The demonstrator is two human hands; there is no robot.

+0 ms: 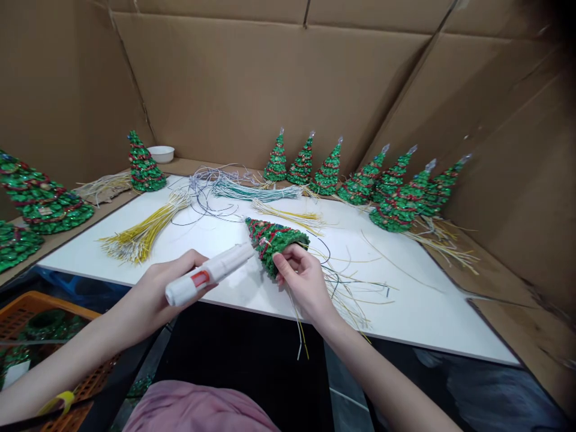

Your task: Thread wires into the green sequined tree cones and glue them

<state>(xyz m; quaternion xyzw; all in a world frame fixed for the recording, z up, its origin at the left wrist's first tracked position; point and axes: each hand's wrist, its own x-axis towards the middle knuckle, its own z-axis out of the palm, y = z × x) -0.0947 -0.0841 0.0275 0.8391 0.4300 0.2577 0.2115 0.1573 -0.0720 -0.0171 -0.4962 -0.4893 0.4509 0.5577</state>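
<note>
My left hand [173, 279] is wrapped round a white glue gun [220, 270] with a red-orange patch on its side. Its narrow end points right and up, at the side of a small green Christmas tree [270, 240] with red garlands; I cannot tell if they touch. The tree lies tilted, its clear tip to the left and its open base towards the right. My right hand [303, 276] grips the rim of that base, some fingers hidden inside. Thin white and yellow wires [300, 336] hang below this hand.
More trees stand at the back right [396, 201] and left [144, 165]. Bundles of yellow-white wires [146, 231] and green wires [256, 191] lie on the white board [180, 264]. A white bowl [161, 154] is behind. An orange basket [27, 300] sits lower left. Cardboard walls [252, 78] surround the board.
</note>
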